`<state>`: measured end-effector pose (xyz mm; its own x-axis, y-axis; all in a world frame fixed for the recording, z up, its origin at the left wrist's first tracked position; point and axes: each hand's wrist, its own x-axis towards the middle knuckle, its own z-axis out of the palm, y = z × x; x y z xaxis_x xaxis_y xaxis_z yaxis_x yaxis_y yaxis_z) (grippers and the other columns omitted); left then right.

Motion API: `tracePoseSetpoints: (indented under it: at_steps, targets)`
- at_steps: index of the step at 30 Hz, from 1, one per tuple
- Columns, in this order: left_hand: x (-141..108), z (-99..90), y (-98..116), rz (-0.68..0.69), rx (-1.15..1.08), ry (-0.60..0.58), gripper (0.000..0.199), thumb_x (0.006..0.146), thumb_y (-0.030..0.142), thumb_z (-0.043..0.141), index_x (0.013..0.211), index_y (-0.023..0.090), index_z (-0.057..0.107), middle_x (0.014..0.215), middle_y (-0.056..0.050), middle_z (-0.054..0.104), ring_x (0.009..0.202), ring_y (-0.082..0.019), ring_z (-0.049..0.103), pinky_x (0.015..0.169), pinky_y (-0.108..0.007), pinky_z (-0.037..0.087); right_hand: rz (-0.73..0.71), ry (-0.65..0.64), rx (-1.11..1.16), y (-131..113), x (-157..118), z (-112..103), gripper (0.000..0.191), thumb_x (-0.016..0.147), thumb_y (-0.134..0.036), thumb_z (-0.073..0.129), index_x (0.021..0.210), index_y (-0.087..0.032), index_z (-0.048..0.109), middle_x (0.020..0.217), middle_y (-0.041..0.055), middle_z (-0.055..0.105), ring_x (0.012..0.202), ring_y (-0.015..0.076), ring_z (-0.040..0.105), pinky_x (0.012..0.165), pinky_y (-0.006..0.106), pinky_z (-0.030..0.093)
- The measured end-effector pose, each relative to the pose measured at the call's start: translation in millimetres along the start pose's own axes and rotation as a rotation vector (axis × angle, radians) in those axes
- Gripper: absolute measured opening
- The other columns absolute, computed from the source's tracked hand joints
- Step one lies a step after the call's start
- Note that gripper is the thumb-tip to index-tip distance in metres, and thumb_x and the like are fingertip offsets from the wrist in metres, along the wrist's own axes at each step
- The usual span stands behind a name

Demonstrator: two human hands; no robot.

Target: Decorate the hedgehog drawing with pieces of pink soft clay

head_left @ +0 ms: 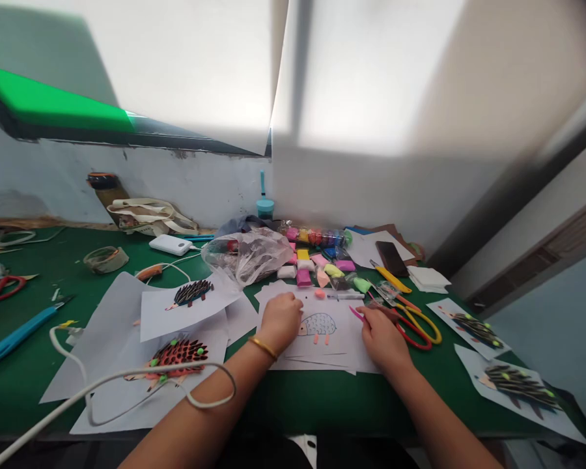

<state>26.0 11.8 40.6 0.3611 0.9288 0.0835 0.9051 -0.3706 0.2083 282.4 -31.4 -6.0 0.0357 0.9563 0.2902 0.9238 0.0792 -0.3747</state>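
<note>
A sheet of white paper [342, 358] with a drawn hedgehog [321, 324] lies in front of me. The hedgehog has two orange-pink legs on it. My left hand [282, 319] is closed at the paper's left side, by the hedgehog's head; what its fingers hold, if anything, is hidden. To the right of the drawing, my right hand [383, 335] grips a thin pink modelling tool [356, 314], its tip pointing up and left. Above the drawing sit a small lump of orange-pink clay [320, 294] and a white pen [344, 296].
Clay packets [303, 278] and a plastic bag [249, 254] lie behind the paper. Scissors [422, 326], a yellow cutter [390, 278] and a phone [391, 258] are at right. Finished hedgehog pictures [180, 357] lie left, crossed by a white cable [141, 370].
</note>
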Motion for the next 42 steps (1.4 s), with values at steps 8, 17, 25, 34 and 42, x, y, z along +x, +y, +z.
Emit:
tracePoseSetpoints:
  at_steps: [8,17,25,34,42]
  targets:
    - [67,8.3,-10,-0.059,-0.023,-0.091,0.020,0.085,0.033,0.063,0.100,0.025,0.073,0.109,-0.008,0.068,0.102,-0.025,0.062,0.087,-0.035,0.044,-0.055,-0.041,-0.208,3,7,13,0.037,0.091,-0.014,0.044,0.122,-0.019,0.064,0.109,0.0101,0.065,0.105,0.0230,0.057,0.089,0.031,0.043]
    - [75,14.6,1,-0.076,-0.036,-0.110,0.018,0.089,0.025,0.056,0.099,0.017,0.067,0.111,-0.014,0.068,0.108,-0.028,0.061,0.095,-0.041,0.039,-0.066,-0.019,-0.155,5,6,15,0.033,0.090,-0.015,0.046,0.114,-0.018,0.068,0.104,0.0107,0.064,0.098,0.0238,0.055,0.082,0.033,0.044]
    - [70,-4.1,-21,-0.124,-0.086,0.013,0.031,0.096,0.022,0.041,0.123,0.023,0.056,0.111,-0.011,0.069,0.101,-0.024,0.064,0.085,-0.032,0.043,-0.100,0.015,-0.109,5,5,15,0.035,0.087,-0.014,0.048,0.113,-0.022,0.071,0.101,0.0096,0.064,0.094,0.0235,0.055,0.079,0.034,0.043]
    - [68,-4.8,-26,-0.101,-0.070,0.015,0.028,0.088,0.019,0.051,0.111,0.026,0.065,0.109,-0.006,0.070,0.105,-0.024,0.062,0.088,-0.033,0.042,-0.211,0.001,-0.088,-4,2,9,0.029,0.086,-0.024,0.054,0.108,-0.030,0.071,0.122,0.0051,0.065,0.115,0.0265,0.051,0.091,0.043,0.036]
    - [71,7.5,-17,-0.002,-0.026,-0.031,0.018,0.085,0.025,0.056,0.094,0.023,0.072,0.099,-0.008,0.070,0.101,-0.026,0.061,0.088,-0.037,0.040,-0.163,-0.001,-0.055,-5,3,7,0.024,0.087,-0.027,0.055,0.105,-0.027,0.072,0.116,0.0062,0.067,0.112,0.0253,0.053,0.090,0.041,0.037]
